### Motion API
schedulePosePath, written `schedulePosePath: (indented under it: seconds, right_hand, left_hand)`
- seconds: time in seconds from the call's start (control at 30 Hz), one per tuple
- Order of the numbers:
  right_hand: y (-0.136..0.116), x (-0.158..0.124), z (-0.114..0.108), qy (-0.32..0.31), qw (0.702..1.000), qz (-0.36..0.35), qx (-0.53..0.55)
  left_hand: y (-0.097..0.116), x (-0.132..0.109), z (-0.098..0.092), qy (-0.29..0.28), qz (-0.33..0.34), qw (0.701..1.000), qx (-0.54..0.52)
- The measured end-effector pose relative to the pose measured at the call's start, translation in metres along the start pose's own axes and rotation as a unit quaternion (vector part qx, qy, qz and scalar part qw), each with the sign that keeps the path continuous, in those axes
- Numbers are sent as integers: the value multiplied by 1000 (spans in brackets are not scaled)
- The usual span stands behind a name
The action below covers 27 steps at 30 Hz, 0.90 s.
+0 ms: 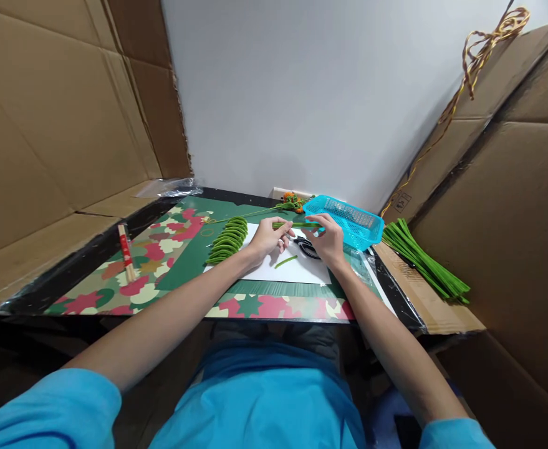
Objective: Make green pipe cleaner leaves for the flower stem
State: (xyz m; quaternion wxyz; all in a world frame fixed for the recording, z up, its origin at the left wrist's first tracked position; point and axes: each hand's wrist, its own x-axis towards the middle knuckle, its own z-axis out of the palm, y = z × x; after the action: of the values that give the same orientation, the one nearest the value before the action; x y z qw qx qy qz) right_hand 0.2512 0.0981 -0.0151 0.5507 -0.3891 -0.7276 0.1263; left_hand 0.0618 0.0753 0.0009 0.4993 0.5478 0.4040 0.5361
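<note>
My left hand [269, 239] and my right hand [327, 240] both pinch a green pipe cleaner [298, 225] and hold it level between them over a white sheet of paper [297, 269]. A short green piece [285, 262] lies on the paper below my hands. Black scissors [307, 248] lie on the paper, partly hidden by my right hand. A row of bent green pipe cleaner pieces [227, 240] lies to the left of my left hand.
A blue plastic basket [346, 221] sits at the back right. A bundle of long green pipe cleaners [421, 260] lies on cardboard to the right. An orange and green pipe cleaner flower [288, 202] lies at the back. Wrapped chopsticks [126, 252] rest at left. Cardboard walls stand on both sides.
</note>
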Motion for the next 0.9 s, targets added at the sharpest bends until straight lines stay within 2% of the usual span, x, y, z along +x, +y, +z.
schedulePosePath:
  seconds: [0.07,0.17,0.3,0.47,0.7,0.8,0.9]
  right_hand:
    - [-1,-2,1,41,991,-75,-107]
    - [0,-2,0,37,976,-149,-154]
    - [5,2,-4,4,978,-151,-140]
    - [13,3,-7,8,976,-168,-136]
    - [8,4,-6,25,984,-122,-126]
    - [6,5,-5,10,998,-57,-16]
    - [6,6,-2,-33,994,23,99]
  left_hand:
    - [1,0,-1,13,-3,1000,-8]
    - [2,1,-2,14,-12,1000,-16]
    - [4,1,-2,4,-28,999,-22]
    - [4,-1,-3,-1,-37,999,-21]
    - [1,-1,-5,-12,-39,999,-14]
    - [0,0,-8,-13,-38,999,-15]
    - [2,-1,-9,-16,-37,999,-14]
